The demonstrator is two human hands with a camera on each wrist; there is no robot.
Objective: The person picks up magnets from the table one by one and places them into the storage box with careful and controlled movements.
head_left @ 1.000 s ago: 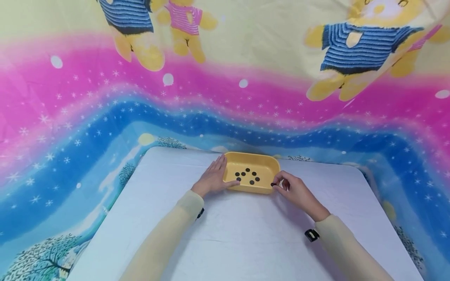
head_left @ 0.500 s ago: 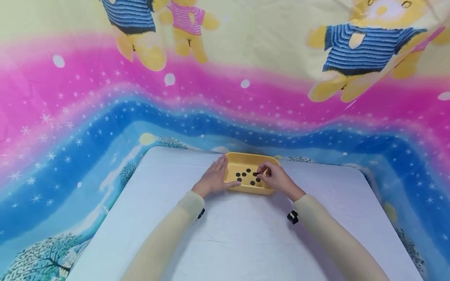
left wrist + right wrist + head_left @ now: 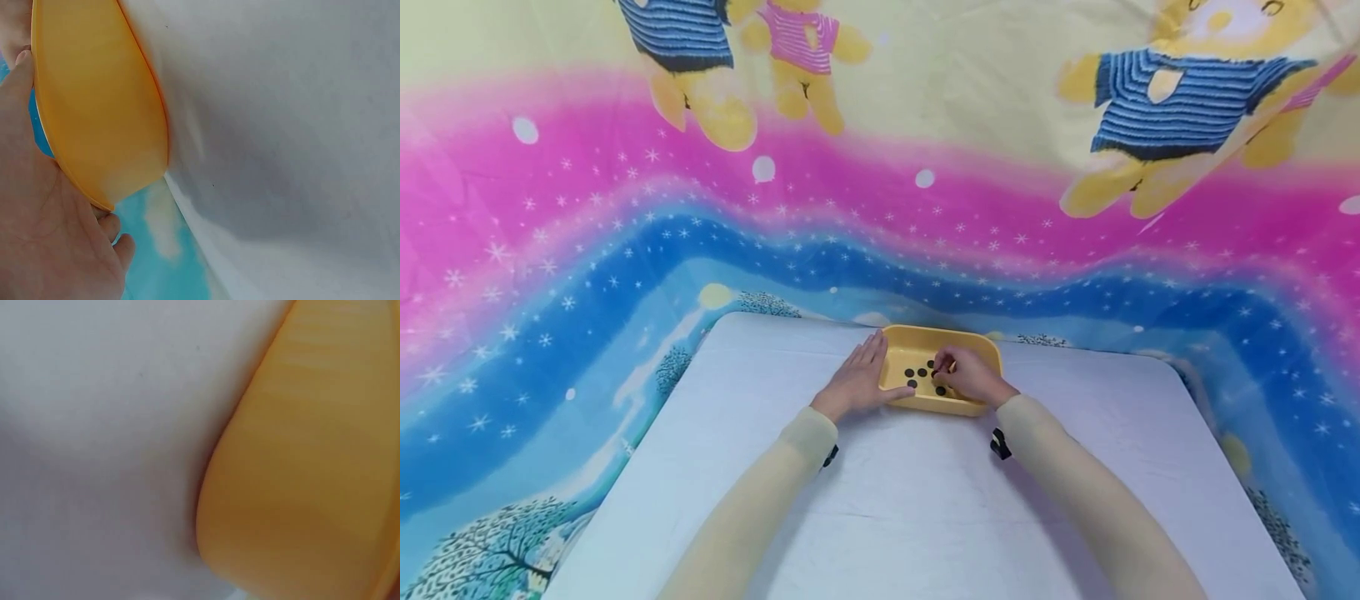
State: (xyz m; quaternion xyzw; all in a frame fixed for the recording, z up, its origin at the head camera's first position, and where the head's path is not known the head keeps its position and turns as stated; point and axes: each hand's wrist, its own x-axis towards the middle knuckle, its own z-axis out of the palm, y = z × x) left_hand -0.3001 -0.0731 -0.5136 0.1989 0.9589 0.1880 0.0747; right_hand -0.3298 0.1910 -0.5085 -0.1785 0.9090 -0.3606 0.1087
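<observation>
A yellow plastic tray [image 3: 947,406] stands near the far edge of the white table, with several small black round discs [image 3: 922,372] lying flat on its floor. My left hand [image 3: 856,379] rests against the tray's left end, fingers straight along the side and thumb over the front rim. In the left wrist view, its palm [image 3: 50,237] lies along the tray's rim. Reaching over the tray's right side, my right hand [image 3: 972,375] pinches a black disc [image 3: 935,375] between thumb and fingertips, low among the others. The right wrist view shows the tray's outer wall [image 3: 300,481], not the hand.
White cloth covers the table [image 3: 880,517], whose far edge lies just behind the tray. A printed curtain [image 3: 880,208] with bears and snowflakes hangs around the back and sides. A black device [image 3: 1000,444] sits at the right wrist.
My right hand has moved left from the tray's right rim to over its middle, carrying the pinched disc in among the others. The left hand keeps its place on the tray.
</observation>
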